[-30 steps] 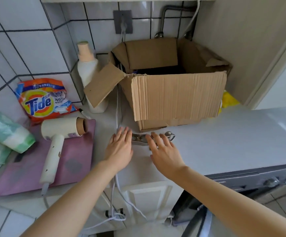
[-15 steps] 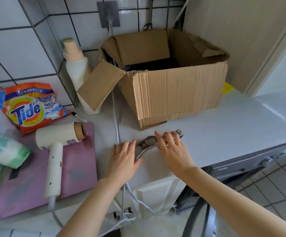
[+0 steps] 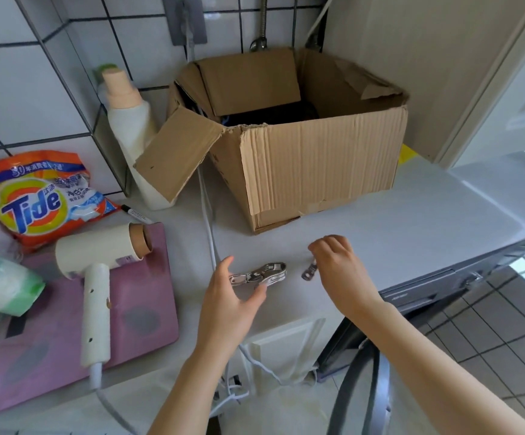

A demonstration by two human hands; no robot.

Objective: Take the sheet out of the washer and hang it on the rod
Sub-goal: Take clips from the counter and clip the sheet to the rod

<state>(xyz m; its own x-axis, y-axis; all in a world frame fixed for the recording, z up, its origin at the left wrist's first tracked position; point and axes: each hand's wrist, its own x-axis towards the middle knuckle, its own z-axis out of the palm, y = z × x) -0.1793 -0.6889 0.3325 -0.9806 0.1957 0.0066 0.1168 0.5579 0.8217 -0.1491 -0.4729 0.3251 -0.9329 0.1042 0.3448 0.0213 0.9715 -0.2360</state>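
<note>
Neither the sheet nor the rod is in view. The washer (image 3: 424,285) shows its grey control panel under the white worktop (image 3: 411,227) at the right, with the rim of its open door (image 3: 361,390) below. A large metal clip (image 3: 262,274) lies on the worktop, and my left hand (image 3: 229,306) pinches its left end between thumb and fingers. Just to the right, my right hand (image 3: 339,271) is curled over a second, smaller metal clip (image 3: 309,272) and holds it by its upper end.
An open cardboard box (image 3: 311,164) stands behind the hands. To the left are a white bottle (image 3: 131,120), a Tide bag (image 3: 38,199), a cream hair dryer (image 3: 98,271) on a pink board (image 3: 135,321), and a white cable (image 3: 207,227).
The clips lay together under my right hand; now they are apart. My right hand drew one rightward and my left hand closed on the other. The view dropped lower.
</note>
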